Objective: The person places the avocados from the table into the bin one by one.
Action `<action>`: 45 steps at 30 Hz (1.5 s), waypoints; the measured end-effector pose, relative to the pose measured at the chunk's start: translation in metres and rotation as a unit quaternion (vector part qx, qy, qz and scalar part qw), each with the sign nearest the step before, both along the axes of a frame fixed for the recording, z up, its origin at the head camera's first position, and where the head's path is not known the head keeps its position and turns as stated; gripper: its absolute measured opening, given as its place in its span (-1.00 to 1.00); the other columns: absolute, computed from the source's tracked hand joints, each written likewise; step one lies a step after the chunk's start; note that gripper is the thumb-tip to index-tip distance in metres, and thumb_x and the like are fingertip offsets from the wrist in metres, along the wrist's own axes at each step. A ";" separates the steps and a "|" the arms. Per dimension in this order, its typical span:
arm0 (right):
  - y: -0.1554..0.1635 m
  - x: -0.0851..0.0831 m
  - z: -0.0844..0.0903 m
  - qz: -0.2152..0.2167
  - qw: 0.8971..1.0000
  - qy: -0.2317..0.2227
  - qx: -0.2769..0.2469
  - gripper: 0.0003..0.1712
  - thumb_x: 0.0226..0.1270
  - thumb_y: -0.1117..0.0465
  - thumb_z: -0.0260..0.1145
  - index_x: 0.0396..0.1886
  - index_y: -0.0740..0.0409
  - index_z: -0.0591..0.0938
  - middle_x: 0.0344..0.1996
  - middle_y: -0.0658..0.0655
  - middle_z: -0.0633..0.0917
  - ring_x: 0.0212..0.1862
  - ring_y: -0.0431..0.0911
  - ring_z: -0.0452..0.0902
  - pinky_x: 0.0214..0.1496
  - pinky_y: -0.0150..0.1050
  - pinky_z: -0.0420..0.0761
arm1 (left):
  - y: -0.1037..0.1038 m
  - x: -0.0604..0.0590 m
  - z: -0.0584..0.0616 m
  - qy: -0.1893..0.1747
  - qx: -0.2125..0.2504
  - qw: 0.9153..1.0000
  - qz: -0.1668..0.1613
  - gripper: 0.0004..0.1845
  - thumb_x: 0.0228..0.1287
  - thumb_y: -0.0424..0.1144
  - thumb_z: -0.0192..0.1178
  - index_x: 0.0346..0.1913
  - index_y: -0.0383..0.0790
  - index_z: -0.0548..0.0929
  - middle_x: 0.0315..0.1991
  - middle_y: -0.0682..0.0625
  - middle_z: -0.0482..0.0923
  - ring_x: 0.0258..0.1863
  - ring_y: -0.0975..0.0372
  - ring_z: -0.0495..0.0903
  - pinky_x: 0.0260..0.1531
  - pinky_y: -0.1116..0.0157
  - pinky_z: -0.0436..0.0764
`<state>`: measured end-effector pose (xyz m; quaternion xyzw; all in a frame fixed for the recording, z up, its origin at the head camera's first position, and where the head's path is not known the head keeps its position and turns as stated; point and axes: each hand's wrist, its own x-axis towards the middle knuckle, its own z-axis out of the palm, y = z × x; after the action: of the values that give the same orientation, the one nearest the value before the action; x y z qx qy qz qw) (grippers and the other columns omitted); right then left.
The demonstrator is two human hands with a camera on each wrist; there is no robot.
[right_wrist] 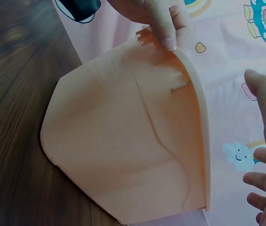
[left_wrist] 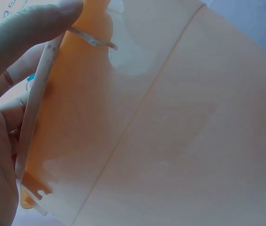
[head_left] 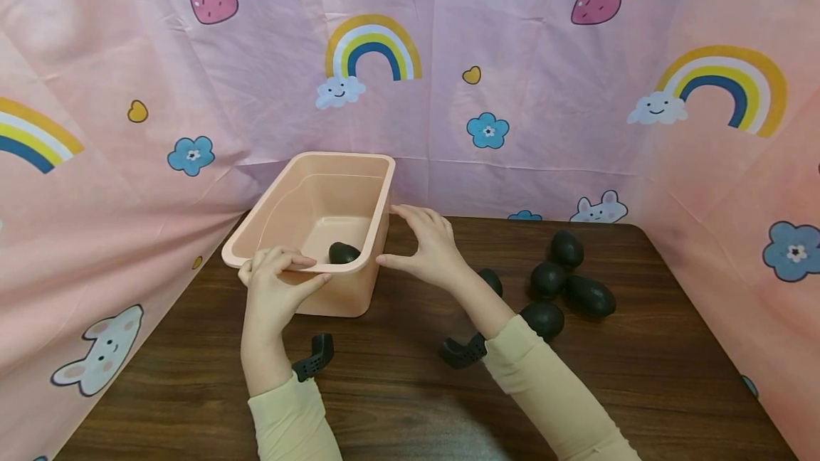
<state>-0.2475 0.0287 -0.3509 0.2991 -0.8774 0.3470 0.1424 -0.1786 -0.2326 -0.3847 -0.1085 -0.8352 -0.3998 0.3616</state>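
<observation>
A peach-coloured plastic bin (head_left: 342, 296) stands on the table at left of centre in the head view. One dark avocado (head_left: 344, 253) lies inside near its front wall. With fingers over the front rim and thumb below it, my left hand (head_left: 272, 290) grips the bin; the left wrist view shows the bin's outer wall (left_wrist: 170, 141) close up. My right hand (head_left: 432, 244) is beside the bin's right wall, fingers spread and holding nothing. In the right wrist view a gap shows between my right fingers (right_wrist: 260, 181) and the rim.
Several dark avocados (head_left: 589, 297) lie together on the brown wooden table (head_left: 410, 404) at the right, one partly hidden behind my right forearm. Printed cloth (head_left: 435, 126) hangs behind and along both sides. A black wrist camera (head_left: 315, 356) sticks out by each sleeve.
</observation>
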 end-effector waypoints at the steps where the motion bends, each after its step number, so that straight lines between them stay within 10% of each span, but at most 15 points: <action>1: 0.001 0.001 0.000 -0.001 1.000 -0.002 0.003 -0.01 -0.04 -0.26 0.48 0.39 -0.09 0.33 0.35 0.02 0.33 0.35 0.00 0.10 0.30 0.10 -0.01 | 0.000 0.000 0.000 0.001 0.001 1.000 -0.001 -0.70 -0.30 -0.32 0.62 -0.41 -0.19 0.73 -0.39 0.07 0.58 -0.15 0.20 0.33 0.02 0.11 -0.12; 45: 0.130 0.045 -0.037 -0.087 0.991 -0.054 -0.089 -0.03 0.11 0.00 0.48 0.46 0.04 0.21 0.42 0.17 0.18 0.43 0.17 -0.12 0.30 0.29 -0.23 | -0.002 -0.001 -0.004 0.027 0.038 0.999 -0.014 -0.71 -0.31 -0.41 0.60 -0.40 -0.26 0.76 -0.39 0.00 0.60 -0.18 0.26 0.36 0.10 0.22 -0.12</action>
<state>-0.2028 0.1592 -0.3874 0.1889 -0.8722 0.4254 0.1505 -0.1797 -0.2349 -0.3892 -0.1173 -0.8079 -0.4330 0.3821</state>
